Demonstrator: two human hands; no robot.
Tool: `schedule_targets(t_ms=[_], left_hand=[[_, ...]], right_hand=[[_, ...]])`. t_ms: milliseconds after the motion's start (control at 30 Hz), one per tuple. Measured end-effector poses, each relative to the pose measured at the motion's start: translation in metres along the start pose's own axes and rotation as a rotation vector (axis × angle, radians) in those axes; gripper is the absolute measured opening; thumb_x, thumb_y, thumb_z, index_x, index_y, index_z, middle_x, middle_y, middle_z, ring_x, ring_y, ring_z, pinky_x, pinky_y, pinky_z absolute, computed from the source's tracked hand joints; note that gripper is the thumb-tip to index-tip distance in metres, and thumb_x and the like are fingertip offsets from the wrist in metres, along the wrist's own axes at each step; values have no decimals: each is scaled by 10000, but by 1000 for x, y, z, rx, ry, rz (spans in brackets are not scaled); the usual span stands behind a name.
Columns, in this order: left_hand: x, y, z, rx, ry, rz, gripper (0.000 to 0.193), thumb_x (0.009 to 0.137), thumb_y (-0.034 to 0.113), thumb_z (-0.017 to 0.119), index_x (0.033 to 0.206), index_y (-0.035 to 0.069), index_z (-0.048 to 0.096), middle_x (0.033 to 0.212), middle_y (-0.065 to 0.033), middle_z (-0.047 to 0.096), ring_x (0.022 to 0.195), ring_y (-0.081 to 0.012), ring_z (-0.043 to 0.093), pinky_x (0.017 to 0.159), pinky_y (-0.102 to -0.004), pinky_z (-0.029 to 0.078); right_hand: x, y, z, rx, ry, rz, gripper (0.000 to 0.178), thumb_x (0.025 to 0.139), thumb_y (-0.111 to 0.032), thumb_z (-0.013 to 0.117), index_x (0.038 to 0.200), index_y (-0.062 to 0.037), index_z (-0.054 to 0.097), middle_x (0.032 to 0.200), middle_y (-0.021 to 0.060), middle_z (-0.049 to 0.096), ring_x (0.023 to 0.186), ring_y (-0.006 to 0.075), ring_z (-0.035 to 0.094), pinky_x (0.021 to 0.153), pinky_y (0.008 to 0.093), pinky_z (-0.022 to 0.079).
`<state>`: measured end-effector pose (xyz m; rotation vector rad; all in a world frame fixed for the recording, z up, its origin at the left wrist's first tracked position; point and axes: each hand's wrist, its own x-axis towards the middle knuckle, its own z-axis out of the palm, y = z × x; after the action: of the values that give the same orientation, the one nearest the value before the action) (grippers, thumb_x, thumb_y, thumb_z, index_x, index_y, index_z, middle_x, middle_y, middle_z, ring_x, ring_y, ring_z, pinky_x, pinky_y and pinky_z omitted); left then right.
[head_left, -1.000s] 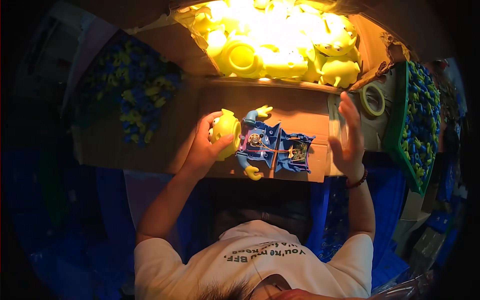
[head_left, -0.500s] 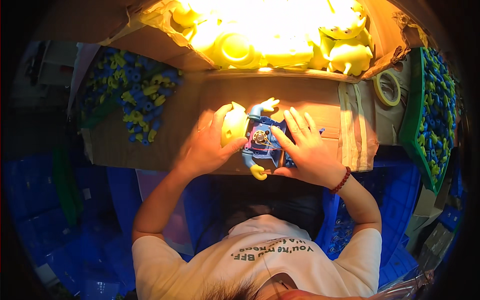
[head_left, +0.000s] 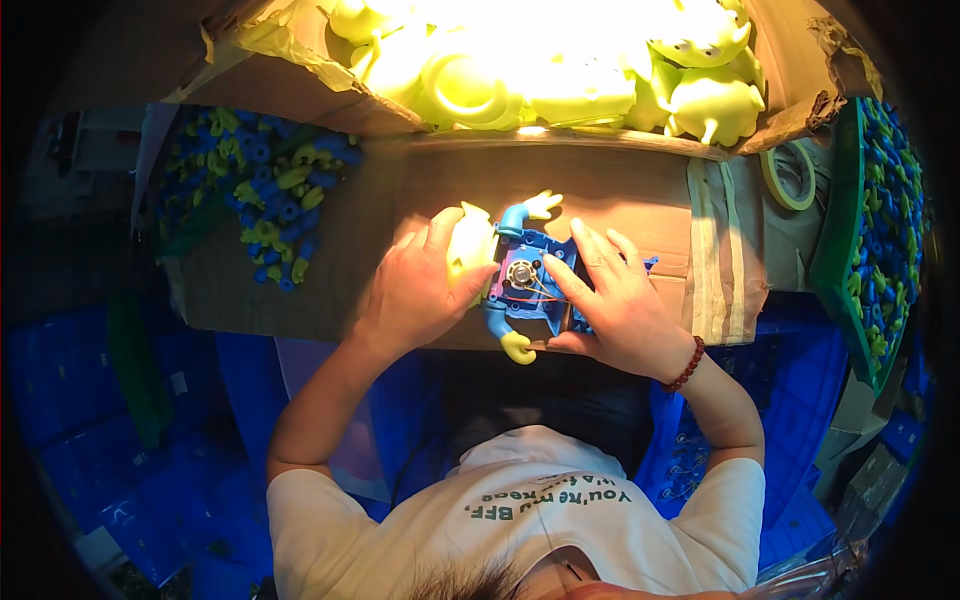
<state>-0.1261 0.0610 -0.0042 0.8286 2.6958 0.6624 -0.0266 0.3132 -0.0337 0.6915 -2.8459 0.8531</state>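
A toy figure lies on its back on the cardboard, its blue body (head_left: 540, 293) opened to show a round part with thin wires. Its yellow-green head (head_left: 470, 243) points left. My left hand (head_left: 415, 285) is closed round that head, thumb on the near side. Over the body's right end lies my right hand (head_left: 625, 305), gripping it with the thumb near and the index finger on the blue shell. One arm (head_left: 515, 217) with a yellow hand sticks out on the far side, another arm (head_left: 508, 332) on the near side.
A brightly lit cardboard box (head_left: 590, 143) of yellow-green toy parts stands behind. Blue and yellow toy arms are piled (head_left: 270, 200) at the left. More fill a green-edged tray (head_left: 838, 230) at the right, beside a tape roll (head_left: 788, 177). Blue bins (head_left: 690, 440) sit below the cardboard worktop.
My view has shifted slightly, so the box and right tray sit a little differently in the picture. Both hands keep their places on the toy.
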Motion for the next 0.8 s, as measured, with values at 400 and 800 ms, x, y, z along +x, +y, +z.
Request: schedule_targets(t_ms=[400, 800], left_hand=[[-1, 2, 7, 171, -2, 79, 688, 927, 509, 651, 1410, 50, 479, 1192, -206, 641, 1039, -392, 626, 884, -467, 489], [9, -18, -1, -206, -65, 178, 531, 974, 398, 623, 1370, 54, 539, 1302, -206, 612, 1191, -379, 602, 1035, -421, 457]], right_hand=[[1, 3, 2, 21, -49, 0, 918, 685, -466, 851, 1430, -56, 504, 1498, 342, 377, 1348, 484, 429, 1137, 595, 307], [0, 3, 3, -1, -5, -16, 922, 686, -492, 843, 1419, -48, 505, 1485, 343, 400, 1318, 477, 459, 1121, 582, 342]])
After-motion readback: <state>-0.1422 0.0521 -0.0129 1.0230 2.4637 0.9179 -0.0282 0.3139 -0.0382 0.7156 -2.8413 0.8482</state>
